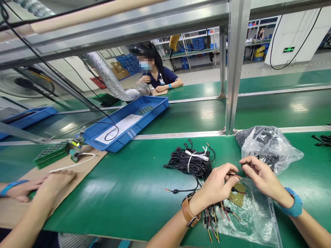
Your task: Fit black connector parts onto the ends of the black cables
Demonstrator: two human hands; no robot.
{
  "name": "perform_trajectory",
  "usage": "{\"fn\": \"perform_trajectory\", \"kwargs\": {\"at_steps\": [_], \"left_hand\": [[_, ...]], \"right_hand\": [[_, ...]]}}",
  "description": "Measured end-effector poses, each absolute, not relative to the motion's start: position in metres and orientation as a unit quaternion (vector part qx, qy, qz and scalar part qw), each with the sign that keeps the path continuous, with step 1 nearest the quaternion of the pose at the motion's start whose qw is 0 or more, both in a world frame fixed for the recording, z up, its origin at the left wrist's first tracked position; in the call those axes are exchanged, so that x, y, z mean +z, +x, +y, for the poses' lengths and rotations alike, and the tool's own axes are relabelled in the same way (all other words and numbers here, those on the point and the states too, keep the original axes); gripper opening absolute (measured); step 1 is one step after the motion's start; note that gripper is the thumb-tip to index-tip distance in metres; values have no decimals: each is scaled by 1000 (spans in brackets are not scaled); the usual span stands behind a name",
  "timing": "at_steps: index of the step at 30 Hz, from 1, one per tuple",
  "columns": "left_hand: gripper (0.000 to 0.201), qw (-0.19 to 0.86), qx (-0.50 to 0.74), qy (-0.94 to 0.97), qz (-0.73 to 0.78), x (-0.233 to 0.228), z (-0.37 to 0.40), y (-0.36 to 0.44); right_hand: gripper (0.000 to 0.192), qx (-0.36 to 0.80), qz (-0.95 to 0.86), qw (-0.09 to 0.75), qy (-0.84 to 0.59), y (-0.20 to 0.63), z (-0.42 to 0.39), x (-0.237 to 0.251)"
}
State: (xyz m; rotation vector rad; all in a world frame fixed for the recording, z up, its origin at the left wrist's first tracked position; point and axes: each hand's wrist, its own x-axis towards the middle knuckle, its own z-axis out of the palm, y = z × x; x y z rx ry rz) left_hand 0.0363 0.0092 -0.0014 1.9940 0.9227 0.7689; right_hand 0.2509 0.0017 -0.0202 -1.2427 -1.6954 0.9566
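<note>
My left hand (219, 184), with a brown watch strap at the wrist, pinches a black cable whose thin coloured wire ends (237, 176) stick out past the fingertips. Close by on the right, my right hand (258, 175) holds a small black part (242, 165) between thumb and fingers; its exact kind is hidden. A bundle of black cables (190, 160), tied with a white tie, lies beyond my left hand. Beneath both hands is a flat clear plastic bag (254, 213). Several cable ends with black fittings and stripped wires (213, 220) lie partly on it.
A clear bag of black parts (269, 148) stands behind my right hand. At left, another person's hands (55, 181) rest on cardboard (90, 162) near green trays (51, 154). A blue tray (124, 137) and a metal post (234, 75) stand farther back. A masked person sits opposite.
</note>
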Motion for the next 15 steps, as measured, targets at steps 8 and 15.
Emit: {"fn": "perform_trajectory", "kwargs": {"at_steps": [8,15], "left_hand": [[19,294,419,765,390,-13,6,42],[17,252,417,782,390,-14,5,43]], "right_hand": [[30,560,-591,394,-427,246,-3,-18],[29,545,-613,380,-427,243,-6,-19]]}}
